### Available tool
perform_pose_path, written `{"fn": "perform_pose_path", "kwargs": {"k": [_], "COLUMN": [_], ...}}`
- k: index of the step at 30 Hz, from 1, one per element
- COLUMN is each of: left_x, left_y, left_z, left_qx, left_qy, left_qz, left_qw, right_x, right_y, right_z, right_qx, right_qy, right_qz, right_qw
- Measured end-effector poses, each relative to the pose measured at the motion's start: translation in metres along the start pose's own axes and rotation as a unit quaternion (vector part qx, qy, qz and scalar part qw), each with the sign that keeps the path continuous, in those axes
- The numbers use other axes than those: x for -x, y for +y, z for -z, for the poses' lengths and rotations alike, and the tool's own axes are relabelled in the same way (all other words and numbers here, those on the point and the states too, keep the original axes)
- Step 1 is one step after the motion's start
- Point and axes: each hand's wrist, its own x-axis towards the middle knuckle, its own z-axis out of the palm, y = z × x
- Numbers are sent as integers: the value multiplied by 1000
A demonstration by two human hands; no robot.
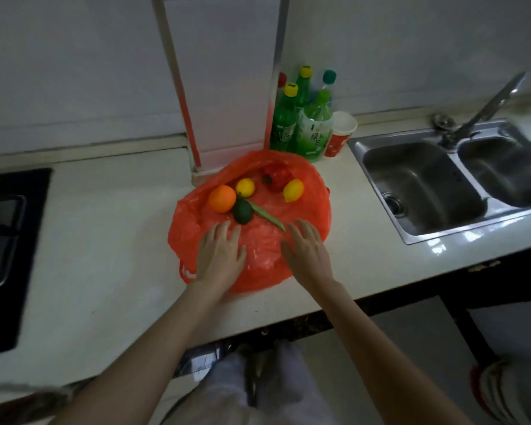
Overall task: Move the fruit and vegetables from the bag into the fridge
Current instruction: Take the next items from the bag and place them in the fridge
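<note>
A pale stone kitchen counter (105, 240) carries a steel double-bowl sink (423, 185) at the right and a crumpled orange-red plastic bag (258, 240) laid flat at its middle, with green plastic drink bottles (301, 121) and a red-and-white paper cup (339, 134) behind. The left hand (219, 256) and right hand (307, 253) rest on the bag's near side, fingers spread and holding nothing. On the bag's far half lie a red bell pepper (275, 177), a round orange (222, 198), two yellow lemons (293, 190), a dark green avocado (242, 211) and a thin green bean pod (267, 216).
</note>
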Motion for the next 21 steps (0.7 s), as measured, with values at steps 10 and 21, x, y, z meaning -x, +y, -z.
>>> {"fn": "perform_pose_path", "kwargs": {"k": [10,21], "left_x": [-56,-101], "left_y": [13,35], "left_z": [-23,-62], "left_qx": [-26,-69], "left_qy": [1,-3], "left_qz": [108,114], "left_qw": [994,991], "right_x": [-67,-94], "right_y": [28,69], "right_z": [-17,-34], "right_qx": [-8,-29], "right_qy": [-76,-88], "right_qz": [77,133], "right_qw": [994,987]}}
